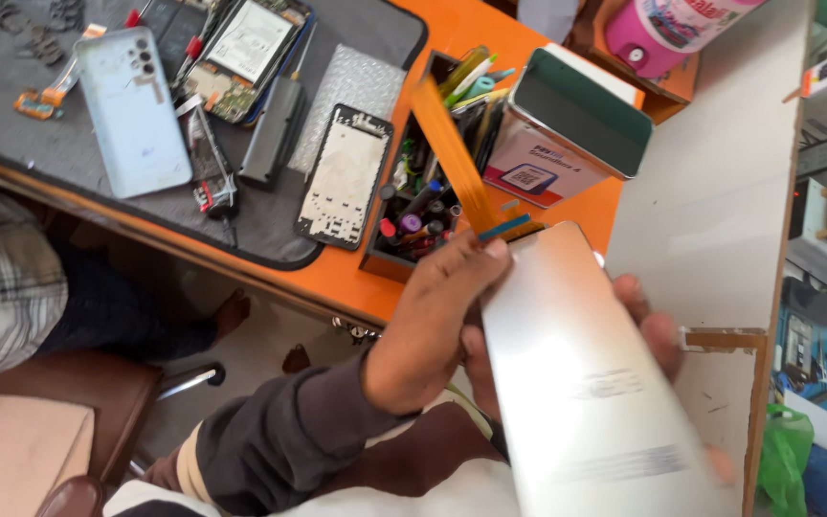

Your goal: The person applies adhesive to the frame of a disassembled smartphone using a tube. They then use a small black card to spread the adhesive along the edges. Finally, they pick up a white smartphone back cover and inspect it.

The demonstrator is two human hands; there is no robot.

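I see a smooth, glossy pale panel (586,383) trailing a thin orange flex ribbon (452,153), over a glossy orange desk (490,29), a matt grey rubbery mat (50,153) and crinkly bubble wrap (346,91).

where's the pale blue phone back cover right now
In the head view the pale blue phone back cover lies at upper left on the dark grey work mat, beside an opened phone with its circuit board showing.
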